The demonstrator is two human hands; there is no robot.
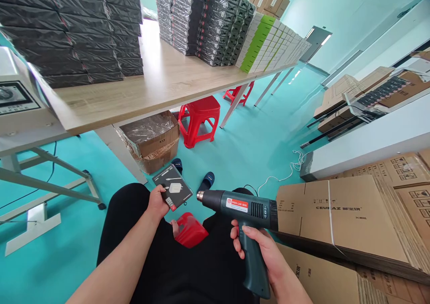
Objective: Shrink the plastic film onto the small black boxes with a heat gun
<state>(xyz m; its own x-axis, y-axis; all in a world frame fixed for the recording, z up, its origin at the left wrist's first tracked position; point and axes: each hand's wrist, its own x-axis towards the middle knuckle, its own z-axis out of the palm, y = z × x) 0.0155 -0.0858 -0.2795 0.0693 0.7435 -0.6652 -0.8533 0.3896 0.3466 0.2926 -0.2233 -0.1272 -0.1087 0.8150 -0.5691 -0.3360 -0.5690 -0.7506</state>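
My left hand (159,203) is closed on the near left edge of a flat black box (174,183) printed with a white charger and cable. In my right hand (258,246) is a dark green heat gun (248,207) with a red and white label, fingers wrapped round its grip. Its metal nozzle points left at the box, with a small gap between them. Below the box, between my black-clad legs, shows a red plastic piece (191,230). A small skin-coloured shape at its left edge I cannot make out.
A long wooden table (161,89) carries stacks of shiny wrapped black boxes (101,31) and white-and-green boxes (262,44). Beneath it are an open carton (154,138) and a red stool (199,116). Flattened cartons (339,219) crowd the right; a white cord (282,178) crosses the floor.
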